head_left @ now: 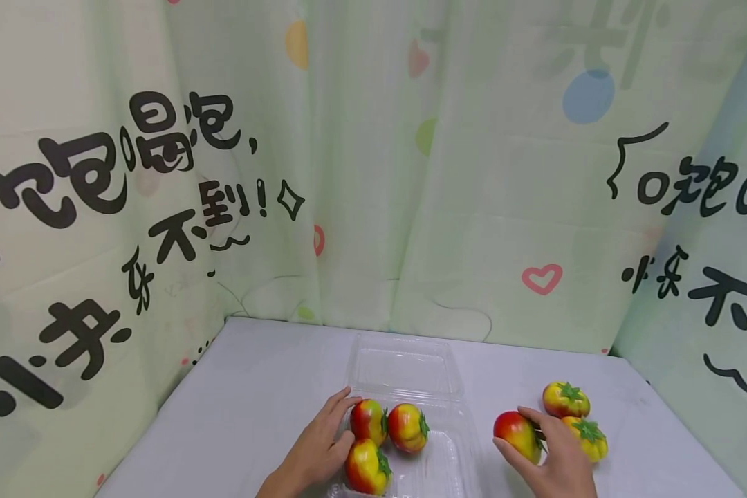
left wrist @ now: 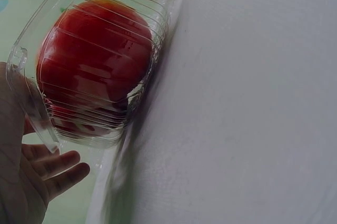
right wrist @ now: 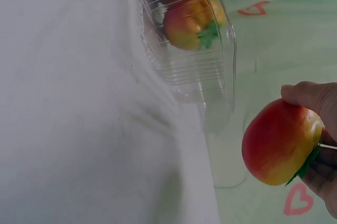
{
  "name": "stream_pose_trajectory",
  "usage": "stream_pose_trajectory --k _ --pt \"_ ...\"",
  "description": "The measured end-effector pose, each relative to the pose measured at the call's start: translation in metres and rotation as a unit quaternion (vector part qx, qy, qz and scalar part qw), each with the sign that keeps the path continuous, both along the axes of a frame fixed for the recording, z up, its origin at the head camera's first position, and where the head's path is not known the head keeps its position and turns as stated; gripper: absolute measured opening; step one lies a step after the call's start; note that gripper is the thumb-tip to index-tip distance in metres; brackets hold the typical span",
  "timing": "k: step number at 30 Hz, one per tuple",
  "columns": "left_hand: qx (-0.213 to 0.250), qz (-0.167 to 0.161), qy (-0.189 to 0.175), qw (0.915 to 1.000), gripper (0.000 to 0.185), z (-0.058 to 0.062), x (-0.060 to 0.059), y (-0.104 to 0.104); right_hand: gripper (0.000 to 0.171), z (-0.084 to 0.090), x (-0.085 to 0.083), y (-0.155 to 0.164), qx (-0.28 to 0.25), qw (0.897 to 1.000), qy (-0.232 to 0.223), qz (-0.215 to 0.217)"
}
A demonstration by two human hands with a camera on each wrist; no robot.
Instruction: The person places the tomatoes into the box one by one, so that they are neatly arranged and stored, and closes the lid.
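Note:
A clear plastic clamshell box (head_left: 438, 453) lies with its lid (head_left: 404, 370) folded back on the white table. Inside are three red-and-yellow persimmon-like fruits with green leafy tops, among them one at the near left (head_left: 366, 467). My left hand (head_left: 320, 443) rests at the box's left rim beside these fruits, its fingers loosely extended in the left wrist view. To the right of the box, my right hand (head_left: 557, 449) holds another persimmon-like fruit (right wrist: 279, 142) between thumb and fingers, its green top towards the palm. In the right wrist view this fruit is apart from the box.
Two more such fruits, one farther back (head_left: 565, 400) and one nearer (head_left: 588, 437), sit on the table (head_left: 255, 373) by my right hand. A pale green curtain (head_left: 361, 173) with dark lettering and coloured shapes hangs around the table's back and sides.

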State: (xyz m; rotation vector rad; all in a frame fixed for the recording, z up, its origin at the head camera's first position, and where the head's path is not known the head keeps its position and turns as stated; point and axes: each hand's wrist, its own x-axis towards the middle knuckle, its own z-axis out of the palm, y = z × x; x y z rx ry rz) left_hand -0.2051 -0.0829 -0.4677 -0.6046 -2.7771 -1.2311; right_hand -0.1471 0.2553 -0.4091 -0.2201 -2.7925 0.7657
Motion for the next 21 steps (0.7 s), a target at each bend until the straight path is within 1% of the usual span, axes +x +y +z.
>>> stream_pose_trajectory --k 6,15,21 --pt "0.004 -0.003 0.001 1.0000 0.047 0.000 0.000 0.000 0.084 0.003 -0.001 -0.013 -0.007 1.000 0.014 0.007" --pt "0.001 -0.003 0.003 1.0000 0.047 0.000 0.000 -0.001 0.077 0.008 0.000 -0.032 -0.014 0.999 0.029 0.022" --pt "0.001 -0.001 0.003 1.0000 0.048 0.000 0.000 -0.001 0.073 0.009 0.001 -0.043 -0.020 0.998 0.049 0.031"
